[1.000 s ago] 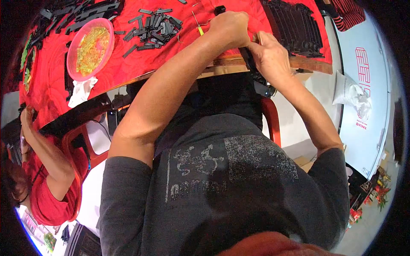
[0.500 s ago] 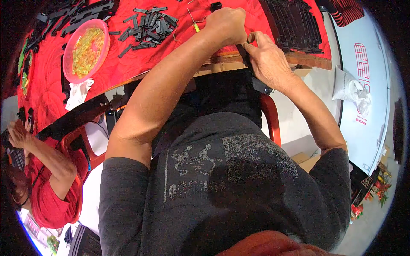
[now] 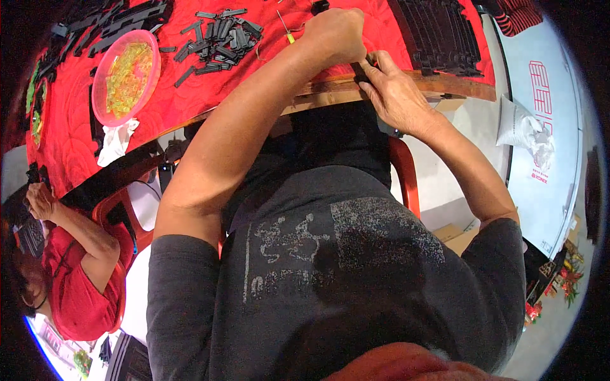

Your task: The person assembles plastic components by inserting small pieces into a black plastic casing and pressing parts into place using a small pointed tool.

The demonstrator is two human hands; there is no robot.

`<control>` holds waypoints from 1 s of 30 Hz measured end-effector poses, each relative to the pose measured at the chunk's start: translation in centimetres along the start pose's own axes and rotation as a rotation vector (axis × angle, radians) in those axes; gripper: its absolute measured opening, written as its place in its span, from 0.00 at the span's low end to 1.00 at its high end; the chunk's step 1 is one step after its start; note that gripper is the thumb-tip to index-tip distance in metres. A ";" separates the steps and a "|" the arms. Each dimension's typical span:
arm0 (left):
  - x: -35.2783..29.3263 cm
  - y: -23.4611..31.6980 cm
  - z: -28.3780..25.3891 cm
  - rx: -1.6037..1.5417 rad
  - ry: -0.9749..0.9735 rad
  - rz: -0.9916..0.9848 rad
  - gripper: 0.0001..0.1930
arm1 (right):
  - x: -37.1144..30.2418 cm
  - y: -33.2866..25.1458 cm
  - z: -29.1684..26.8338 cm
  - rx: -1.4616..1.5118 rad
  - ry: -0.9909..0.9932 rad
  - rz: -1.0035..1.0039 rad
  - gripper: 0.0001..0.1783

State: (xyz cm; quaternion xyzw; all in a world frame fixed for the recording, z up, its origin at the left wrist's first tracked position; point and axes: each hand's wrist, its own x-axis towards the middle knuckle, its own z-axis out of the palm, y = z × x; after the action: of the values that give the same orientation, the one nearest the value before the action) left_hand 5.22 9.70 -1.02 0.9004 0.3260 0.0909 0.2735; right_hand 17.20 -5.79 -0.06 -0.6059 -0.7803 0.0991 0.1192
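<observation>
My left hand (image 3: 333,35) is closed in a fist over the table's front edge, its fingers mostly hidden behind the wrist. Right beside it, my right hand (image 3: 397,92) has thumb and fingers bent around a narrow black part (image 3: 361,71). Only a short stretch of that part shows between the two hands; its far end is hidden. Just left of my left hand lies a thin tool with a yellow-green handle (image 3: 290,38). Farther left is a loose pile of short black plastic pieces (image 3: 225,41).
A pink bowl (image 3: 96,95) of small yellow translucent pieces stands left on the red cloth (image 3: 171,105). Long black parts (image 3: 438,38) lie in a row at right. A red-shirted co-worker (image 3: 86,279) sits at left, and a red chair (image 3: 403,168) is behind me.
My right hand's fingers have shifted on the black part, and less of it hangs below my hands. My left hand has barely moved. The co-worker's hand has shifted slightly.
</observation>
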 end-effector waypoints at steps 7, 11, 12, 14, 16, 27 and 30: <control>0.6 -1.5 0.1 -0.036 0.029 0.111 0.11 | -0.1 -0.2 0.0 -0.003 -0.013 0.028 0.27; 0.6 -2.2 0.3 -0.166 0.090 0.072 0.05 | -0.1 -0.4 -0.1 0.027 -0.012 0.034 0.27; 0.4 -2.4 0.4 -0.163 0.087 0.076 0.05 | -0.1 -0.3 -0.1 0.028 -0.009 0.037 0.27; -0.1 -2.4 0.4 -0.295 0.184 0.047 0.05 | 0.0 -0.1 0.0 0.022 -0.018 0.025 0.27; -0.3 -2.3 -0.2 -0.302 0.146 0.016 0.06 | 0.0 -0.2 -0.1 0.030 -0.025 0.041 0.27; -2.6 -2.8 0.6 -0.091 0.568 0.407 0.07 | 0.1 -0.7 -0.7 0.052 -0.116 0.112 0.29; -1.3 -3.0 1.2 -0.096 0.213 0.073 0.15 | 0.1 -0.5 -0.5 0.055 -0.116 0.118 0.30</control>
State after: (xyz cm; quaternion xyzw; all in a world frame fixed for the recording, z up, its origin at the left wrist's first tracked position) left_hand 3.02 10.27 -3.65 0.8827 0.3157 0.2113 0.2765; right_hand 16.85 -5.86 0.60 -0.6404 -0.7459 0.1622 0.0846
